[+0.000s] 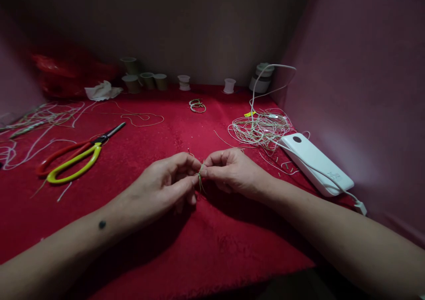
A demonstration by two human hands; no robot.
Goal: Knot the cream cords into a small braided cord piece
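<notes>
My left hand (pixel 168 182) and my right hand (pixel 229 169) meet fingertip to fingertip over the red cloth (pixel 212 242). Both pinch a short piece of thin pale-green cord (pixel 200 176) between thumb and forefinger. Loose ends of the cord hang down below the pinch. The fingers of both hands are curled closed. Both forearms rest low over the cloth.
Scissors (pixel 75 156) with a red and a yellow handle lie to the left. A tangle of pale cord (pixel 260 129) and a white power bank (pixel 315 162) with a cable sit on the right. Loose cords lie at far left, small spools (pixel 146 80) stand along the back wall, and a small cord ring (pixel 197 106) lies mid-table.
</notes>
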